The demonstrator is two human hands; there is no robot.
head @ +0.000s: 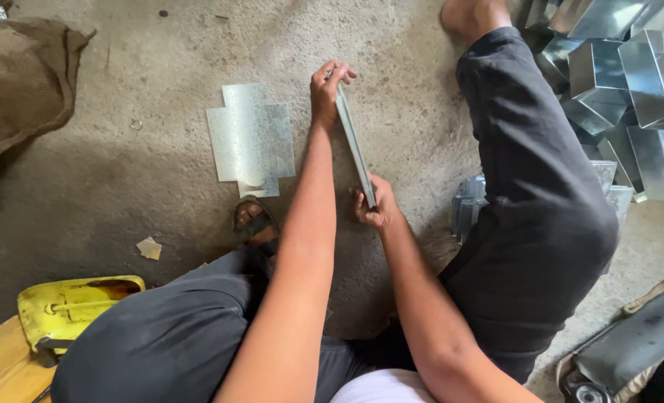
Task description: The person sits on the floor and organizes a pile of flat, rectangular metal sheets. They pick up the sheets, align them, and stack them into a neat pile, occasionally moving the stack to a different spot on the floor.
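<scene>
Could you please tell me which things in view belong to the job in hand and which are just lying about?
In hand:
- metal strip, edge-on, gripped by left hand at its far end and right hand at its near end

Lying about:
- flat cut sheet on the floor
- folded metal boxes
- burlap sack
- yellow tool

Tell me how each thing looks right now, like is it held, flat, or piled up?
Metal strip: held on edge, tilted, gripped at both ends.
Left hand: shut on the strip's far end.
Right hand: shut on the strip's near end.
Cut metal sheet: lying flat on the floor, untouched.
Folded metal boxes: piled up beside the leg.
Yellow tool: resting on the floor, untouched.
</scene>
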